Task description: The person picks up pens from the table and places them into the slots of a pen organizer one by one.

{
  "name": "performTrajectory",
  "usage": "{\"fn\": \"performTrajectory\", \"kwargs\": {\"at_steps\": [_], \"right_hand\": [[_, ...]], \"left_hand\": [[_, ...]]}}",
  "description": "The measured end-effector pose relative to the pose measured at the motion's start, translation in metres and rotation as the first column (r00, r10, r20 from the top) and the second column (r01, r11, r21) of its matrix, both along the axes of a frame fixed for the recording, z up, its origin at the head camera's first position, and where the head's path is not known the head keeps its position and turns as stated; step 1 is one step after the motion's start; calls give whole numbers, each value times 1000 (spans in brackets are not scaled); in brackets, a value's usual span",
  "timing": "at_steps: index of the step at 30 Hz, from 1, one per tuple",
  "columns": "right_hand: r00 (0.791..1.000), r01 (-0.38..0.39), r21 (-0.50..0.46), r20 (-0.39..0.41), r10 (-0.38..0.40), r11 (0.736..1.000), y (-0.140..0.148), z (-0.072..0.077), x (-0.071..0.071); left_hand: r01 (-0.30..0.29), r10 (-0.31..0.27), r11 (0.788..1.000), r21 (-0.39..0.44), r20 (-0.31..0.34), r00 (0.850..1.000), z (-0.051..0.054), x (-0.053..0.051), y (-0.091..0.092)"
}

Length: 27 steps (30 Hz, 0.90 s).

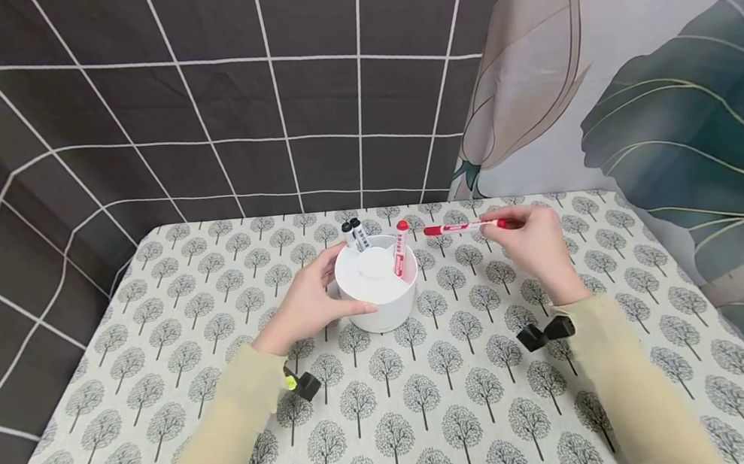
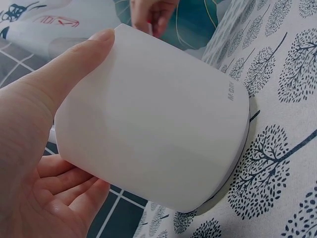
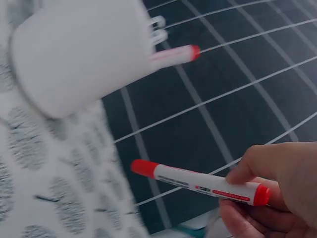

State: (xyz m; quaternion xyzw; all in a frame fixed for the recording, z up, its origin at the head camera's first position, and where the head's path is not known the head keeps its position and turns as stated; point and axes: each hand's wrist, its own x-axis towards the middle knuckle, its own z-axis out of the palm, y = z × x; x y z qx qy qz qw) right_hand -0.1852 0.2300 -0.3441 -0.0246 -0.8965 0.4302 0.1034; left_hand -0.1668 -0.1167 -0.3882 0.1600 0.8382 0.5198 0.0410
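A round white pen holder (image 1: 384, 312) stands upright on the cloth in the middle of the table. My left hand (image 1: 307, 299) grips its side, the thumb across the near wall and the fingers round the far left, as the left wrist view also shows. Two black-capped markers (image 1: 361, 239) lean in the holder's back left part, and a red marker (image 1: 401, 246) stands in its right part. To the right, my right hand (image 1: 537, 246) pinches another red marker (image 3: 203, 183) by one end. This marker lies nearly level, its red cap pointing left, apart from the holder.
Under everything is a pale tablecloth (image 1: 392, 426) printed with dark trees. A dark curtain with white grid lines (image 1: 210, 113) hangs behind and to the left; a floral one (image 1: 673, 117) is at the right. A small black device is strapped to each wrist.
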Motion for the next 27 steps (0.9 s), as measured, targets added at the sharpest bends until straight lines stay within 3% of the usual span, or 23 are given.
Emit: {"fn": "performTrajectory", "kwargs": {"at_steps": [6,16,19,23,27], "right_hand": [[996,-5,-60,-86,0,998,3,29,12],[979,-27,-212,-202,-17,977,0,59,28],[965,-93,-304,-263,10,948,-3,68,33],[940,-204,-422,-336,56,883,-8,77,38],[927,-260,-453,-365,88,853,-15,83,43]], "left_hand": [[1,-1,1000,3,-5,1000,-2,0,0],[-7,7,1000,-9,-1,1000,-1,0,-1],[-9,9,1000,-13,1,1000,-1,0,-1],[-10,10,1000,-22,1,1000,-1,0,-1],[-11,11,1000,-25,-2,1000,-1,1,-1]]}}
